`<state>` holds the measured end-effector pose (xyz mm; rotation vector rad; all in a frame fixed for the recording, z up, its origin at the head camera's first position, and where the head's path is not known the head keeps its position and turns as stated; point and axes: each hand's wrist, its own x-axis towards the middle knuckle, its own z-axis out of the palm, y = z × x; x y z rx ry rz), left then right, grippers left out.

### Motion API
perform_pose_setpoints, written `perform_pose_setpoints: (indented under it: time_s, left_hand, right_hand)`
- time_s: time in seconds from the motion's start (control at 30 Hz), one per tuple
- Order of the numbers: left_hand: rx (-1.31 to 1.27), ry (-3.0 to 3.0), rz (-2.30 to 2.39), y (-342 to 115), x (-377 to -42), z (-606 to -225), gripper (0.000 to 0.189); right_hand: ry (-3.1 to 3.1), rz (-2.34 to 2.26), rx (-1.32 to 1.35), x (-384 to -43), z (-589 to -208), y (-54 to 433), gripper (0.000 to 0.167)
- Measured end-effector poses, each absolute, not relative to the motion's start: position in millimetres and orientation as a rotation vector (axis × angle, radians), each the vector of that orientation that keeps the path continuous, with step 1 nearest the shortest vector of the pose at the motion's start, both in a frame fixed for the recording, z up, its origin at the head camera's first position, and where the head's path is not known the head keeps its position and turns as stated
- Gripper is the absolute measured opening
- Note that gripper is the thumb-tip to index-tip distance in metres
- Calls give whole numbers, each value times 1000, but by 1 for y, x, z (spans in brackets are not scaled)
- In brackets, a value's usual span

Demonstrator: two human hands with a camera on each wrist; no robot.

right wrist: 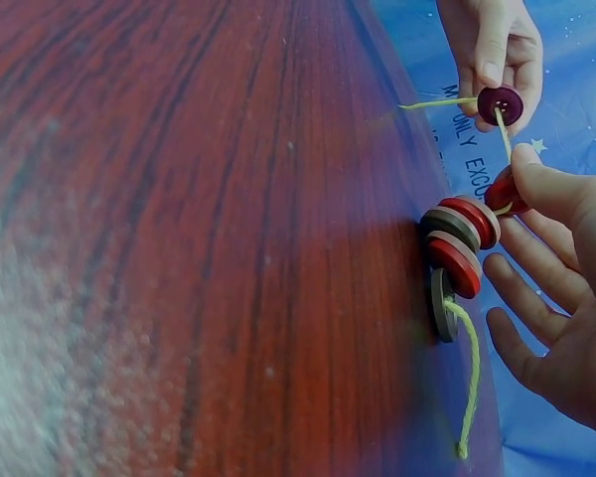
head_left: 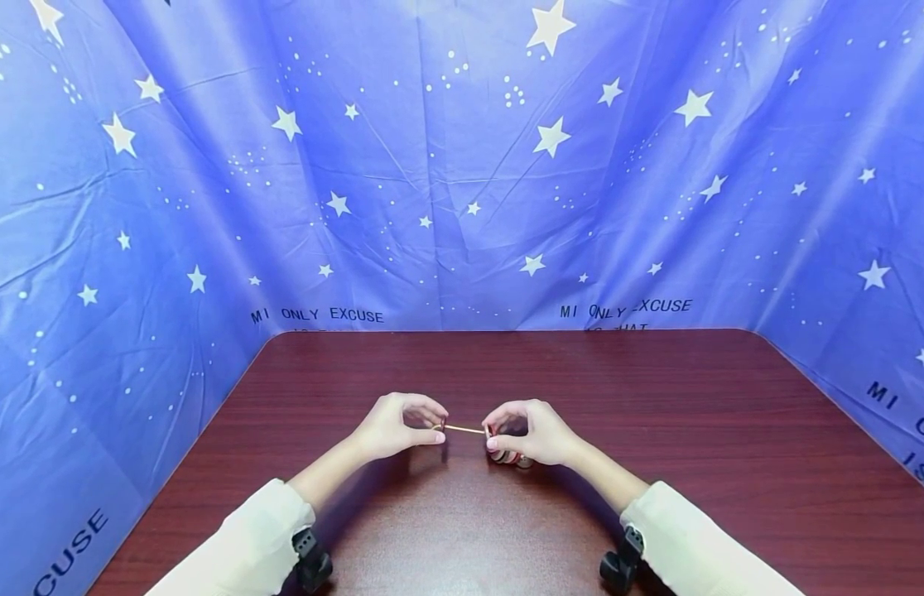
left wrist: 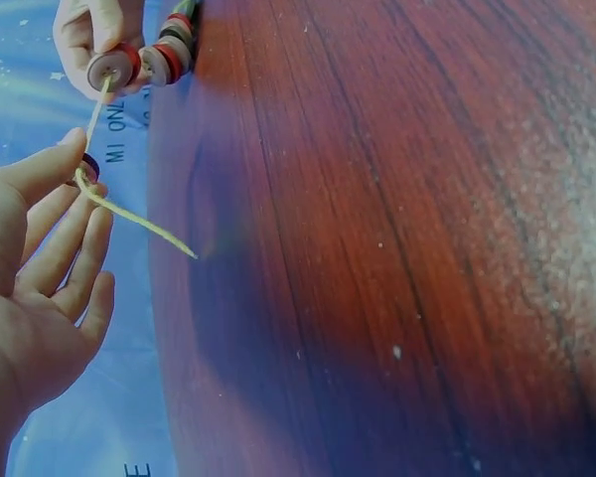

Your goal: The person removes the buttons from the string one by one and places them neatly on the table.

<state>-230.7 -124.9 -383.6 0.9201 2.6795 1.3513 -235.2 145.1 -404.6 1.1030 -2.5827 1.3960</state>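
Between thumb and fingers, my left hand (head_left: 393,426) pinches a dark purple button (right wrist: 501,105) threaded on a yellow string (head_left: 465,429). A loose end of that string sticks out past the button in the left wrist view. My right hand (head_left: 540,432) pinches a red button (right wrist: 506,191) together with a pale one (left wrist: 107,71) on the same string. The string runs taut across the short gap between the hands. Below the right hand hangs a stack of strung buttons (right wrist: 461,237) in red, pale and dark green, with a yellow tail end beneath the last one.
A dark red wood-grain table (head_left: 462,530) lies under both hands. Blue cloth with white stars (head_left: 432,165) hangs along its back and sides. Each white sleeve (head_left: 246,538) carries a black wrist camera (head_left: 621,561).
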Motion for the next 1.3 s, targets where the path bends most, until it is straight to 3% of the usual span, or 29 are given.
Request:
perform_pose_setpoints:
  time_s: [1.3]
  left_hand:
    - [845,2728,1339,-136,-229,-385,32]
  right_hand:
    - [-2574,1402,1105,-234,-405,147,22]
